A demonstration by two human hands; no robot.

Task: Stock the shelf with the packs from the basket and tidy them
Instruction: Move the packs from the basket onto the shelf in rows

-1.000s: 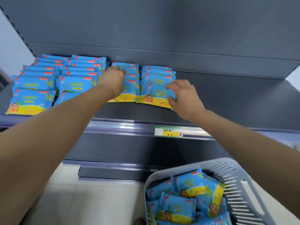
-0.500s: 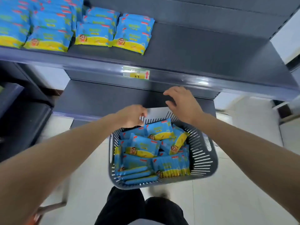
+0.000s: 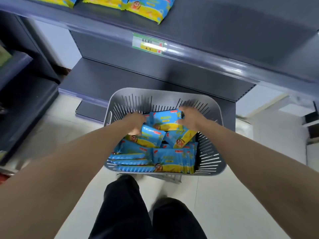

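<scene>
Down in the grey slatted basket (image 3: 160, 91) on the floor, both hands meet over one blue-and-yellow top pack (image 3: 164, 120). The right hand (image 3: 191, 118) grips its right end, fingers curled over the upper corner and thumb pressed on the yellow band below. The left hand (image 3: 136, 123) is smeared by motion at the pack's left end. Its fingers bend downward, but I cannot tell whether they clamp that pack, touch the one beneath, or hold nothing.

The loose packs (image 3: 172, 160) fill most of the basket and hide its bottom. Each is a flat blue wrapper with a yellow lower band, a small cartoon figure and a red mark near one edge; the printed words are too small to read. A second pack (image 3: 151, 136) lies tilted just under the left wrist, and another (image 3: 183, 138) leans steeply to its right. Several at the near left stand on edge, showing only thin blue sides. The forearms cover the basket's near corners.

Above, the grey shelf (image 3: 224, 28) carries a row of the same packs (image 3: 148, 9) at its left. They are cut off by the top of the view, so only their yellow front ends show. A green and yellow price label (image 3: 149, 44) sits on the shelf's front rail, its writing blurred. A lower shelf (image 3: 103, 80) runs behind the basket. Black trousers (image 3: 124, 204) show at the bottom, with the shoes blurred.
</scene>
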